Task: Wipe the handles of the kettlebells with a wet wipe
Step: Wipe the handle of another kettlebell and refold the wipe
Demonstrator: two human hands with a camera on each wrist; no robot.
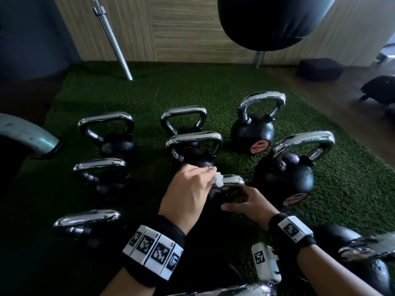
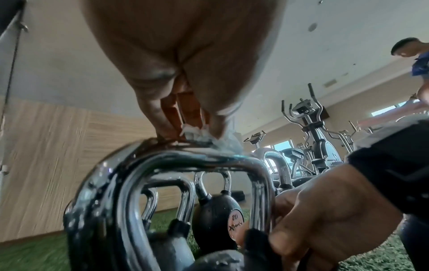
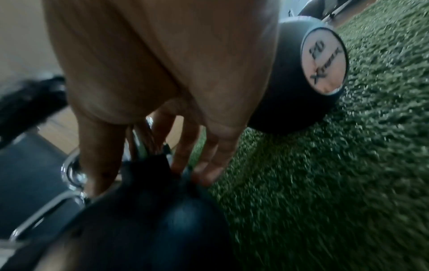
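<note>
- Now mid-wipe: my left hand [image 1: 188,189] pinches the wet wipe [image 1: 218,182] w/ curled fingertips, pressing it on top of the chrome handle [image 1: 234,180] of the kettlebell right in front of me.
- My right hand [image 1: 248,202] steadies that bell, fingers curled round the handle's side post & black body [image 3: 144,210].
- Next, I reckon: drag wipe along the bar & down both posts, keeping pressure.
- Other kettlebells [image 1: 252,129] stand near on the turf [image 1: 352,189]; can't tell which are done.
</note>
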